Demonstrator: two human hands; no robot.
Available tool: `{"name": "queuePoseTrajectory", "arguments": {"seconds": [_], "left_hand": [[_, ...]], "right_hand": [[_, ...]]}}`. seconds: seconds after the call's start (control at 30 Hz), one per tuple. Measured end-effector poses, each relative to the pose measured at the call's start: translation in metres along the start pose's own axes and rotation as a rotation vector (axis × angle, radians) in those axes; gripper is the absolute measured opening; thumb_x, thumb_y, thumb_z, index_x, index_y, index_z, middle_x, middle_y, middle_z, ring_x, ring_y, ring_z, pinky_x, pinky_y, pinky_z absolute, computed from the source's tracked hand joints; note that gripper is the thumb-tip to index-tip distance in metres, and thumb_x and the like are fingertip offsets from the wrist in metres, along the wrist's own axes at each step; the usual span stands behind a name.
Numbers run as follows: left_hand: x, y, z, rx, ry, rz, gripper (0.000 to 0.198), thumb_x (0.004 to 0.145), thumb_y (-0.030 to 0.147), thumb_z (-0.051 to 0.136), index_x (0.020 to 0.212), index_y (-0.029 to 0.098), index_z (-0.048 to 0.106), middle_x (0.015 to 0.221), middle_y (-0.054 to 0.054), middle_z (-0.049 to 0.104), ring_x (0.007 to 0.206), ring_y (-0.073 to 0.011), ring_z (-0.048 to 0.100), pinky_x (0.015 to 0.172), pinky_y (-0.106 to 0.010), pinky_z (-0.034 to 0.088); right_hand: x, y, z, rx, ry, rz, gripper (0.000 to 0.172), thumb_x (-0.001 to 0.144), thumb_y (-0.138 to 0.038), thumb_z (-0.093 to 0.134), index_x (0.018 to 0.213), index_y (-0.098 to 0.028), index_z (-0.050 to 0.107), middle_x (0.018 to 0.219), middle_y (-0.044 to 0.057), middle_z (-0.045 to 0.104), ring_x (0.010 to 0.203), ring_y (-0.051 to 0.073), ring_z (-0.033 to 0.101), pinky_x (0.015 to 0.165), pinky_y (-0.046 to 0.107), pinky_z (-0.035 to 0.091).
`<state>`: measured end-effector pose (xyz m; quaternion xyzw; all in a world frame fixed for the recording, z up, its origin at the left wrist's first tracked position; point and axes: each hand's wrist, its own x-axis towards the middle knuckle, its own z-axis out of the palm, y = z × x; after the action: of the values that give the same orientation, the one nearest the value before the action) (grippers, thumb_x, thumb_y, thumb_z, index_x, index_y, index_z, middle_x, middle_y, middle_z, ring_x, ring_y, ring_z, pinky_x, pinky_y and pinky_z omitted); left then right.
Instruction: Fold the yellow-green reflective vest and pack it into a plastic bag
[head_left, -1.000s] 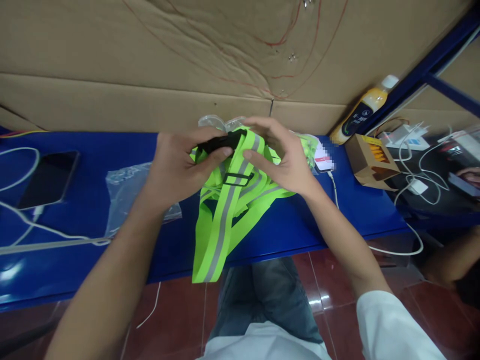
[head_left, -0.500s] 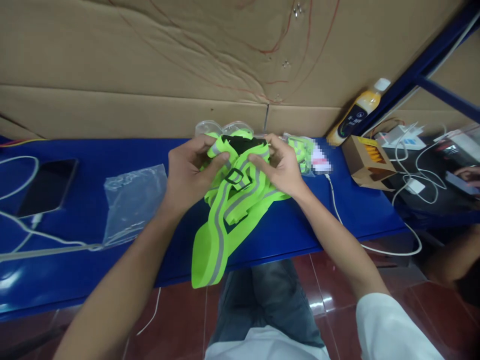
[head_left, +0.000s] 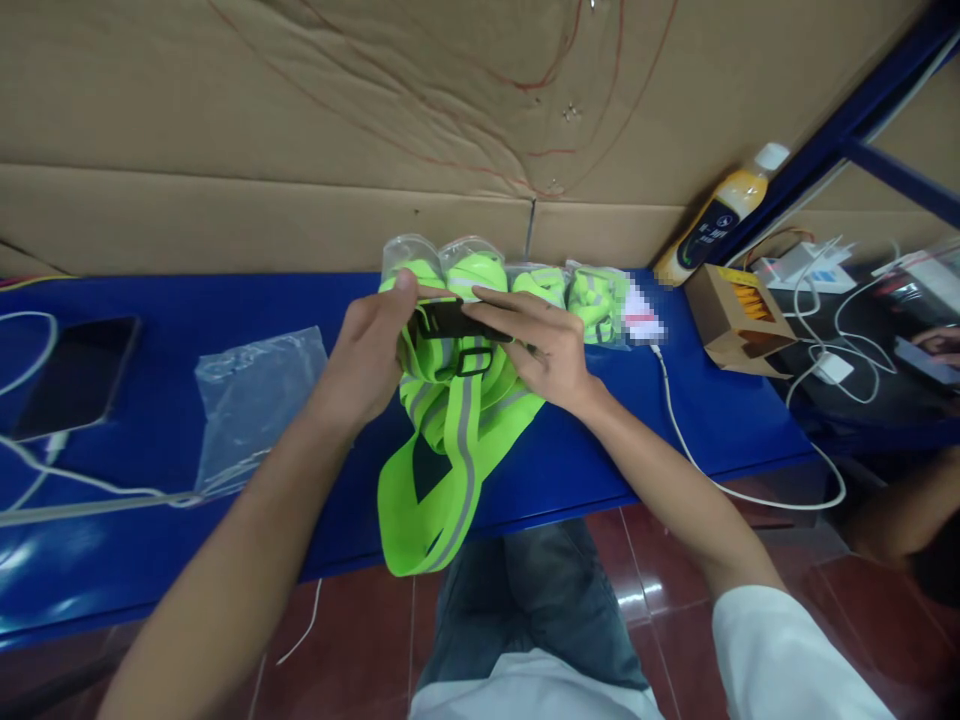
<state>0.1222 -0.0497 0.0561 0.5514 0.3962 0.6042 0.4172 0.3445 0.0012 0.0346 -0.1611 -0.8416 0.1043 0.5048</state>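
Your left hand (head_left: pixel 367 355) and right hand (head_left: pixel 544 345) both pinch closed on the flat black strap piece (head_left: pixel 454 320) atop the neon-yellow reflective vest (head_left: pixel 450 420). It's woven webbing with grey shiny stripes, bunched on the glossy blue table (head_left: pixel 150 540), with its loop drooping over the front edge. Crinkly clear plastic bag (head_left: pixel 251 395) lies left; bagged vests (head_left: pixel 525 285) sit behind against the cardboard wall (head_left: pixel 262 130).

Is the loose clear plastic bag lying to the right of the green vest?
No, the clear plastic bag lies on the blue table, to the left of the green vest.
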Motion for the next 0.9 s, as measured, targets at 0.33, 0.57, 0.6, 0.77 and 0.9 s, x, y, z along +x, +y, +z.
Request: {"name": "queuePoseTrajectory", "arguments": {"seconds": [0.33, 0.57, 0.6, 0.77, 0.9], "left_hand": [[0.002, 0.01, -0.018, 0.138, -0.054, 0.223, 0.044, 0.079, 0.041, 0.104, 0.117, 0.028, 0.084, 0.11, -0.002, 0.082, 0.097, -0.0219, 0.076, 0.083, -0.036, 0.06], [-0.006, 0.019, -0.001, 0.225, -0.029, 0.401, 0.043, 0.092, 0.049, 0.095, 0.123, 0.025, 0.078, 0.12, -0.006, 0.082, 0.114, -0.0288, 0.078, 0.102, -0.046, 0.057], [-0.006, 0.019, 0.001, 0.214, -0.014, 0.392, 0.045, 0.093, 0.053, 0.092, 0.126, 0.026, 0.077, 0.123, -0.006, 0.081, 0.118, -0.0293, 0.078, 0.104, -0.046, 0.057], [-0.002, 0.01, -0.003, 0.162, 0.049, 0.115, 0.071, 0.103, 0.087, 0.054, 0.106, 0.022, 0.082, 0.095, -0.005, 0.081, 0.088, -0.024, 0.073, 0.082, -0.042, 0.057], [0.0, 0.011, -0.011, 0.059, -0.01, 0.002, 0.067, 0.095, 0.086, 0.069, 0.097, 0.021, 0.083, 0.089, -0.004, 0.079, 0.081, -0.0225, 0.069, 0.071, -0.038, 0.053]], "right_hand": [[0.019, -0.02, -0.022, 0.16, -0.225, 0.064, 0.056, 0.1, -0.042, 0.077, 0.151, -0.024, 0.061, 0.148, 0.013, 0.072, 0.138, 0.028, 0.072, 0.117, 0.045, 0.062], [0.022, -0.02, -0.016, 0.134, -0.177, 0.227, 0.028, 0.106, -0.04, 0.074, 0.129, -0.023, 0.077, 0.123, 0.006, 0.086, 0.113, 0.024, 0.083, 0.101, 0.038, 0.066], [0.021, -0.019, -0.015, 0.124, -0.165, 0.198, 0.025, 0.107, -0.039, 0.073, 0.126, -0.023, 0.08, 0.121, 0.005, 0.087, 0.112, 0.024, 0.084, 0.101, 0.038, 0.066], [0.018, -0.014, -0.017, 0.035, -0.056, -0.017, 0.038, 0.115, -0.031, 0.052, 0.142, -0.03, 0.077, 0.144, 0.005, 0.08, 0.132, 0.024, 0.078, 0.114, 0.044, 0.064], [0.013, -0.005, -0.015, -0.059, -0.047, -0.177, 0.049, 0.12, -0.032, 0.035, 0.153, -0.035, 0.071, 0.156, 0.005, 0.073, 0.142, 0.027, 0.072, 0.119, 0.056, 0.062]]}}
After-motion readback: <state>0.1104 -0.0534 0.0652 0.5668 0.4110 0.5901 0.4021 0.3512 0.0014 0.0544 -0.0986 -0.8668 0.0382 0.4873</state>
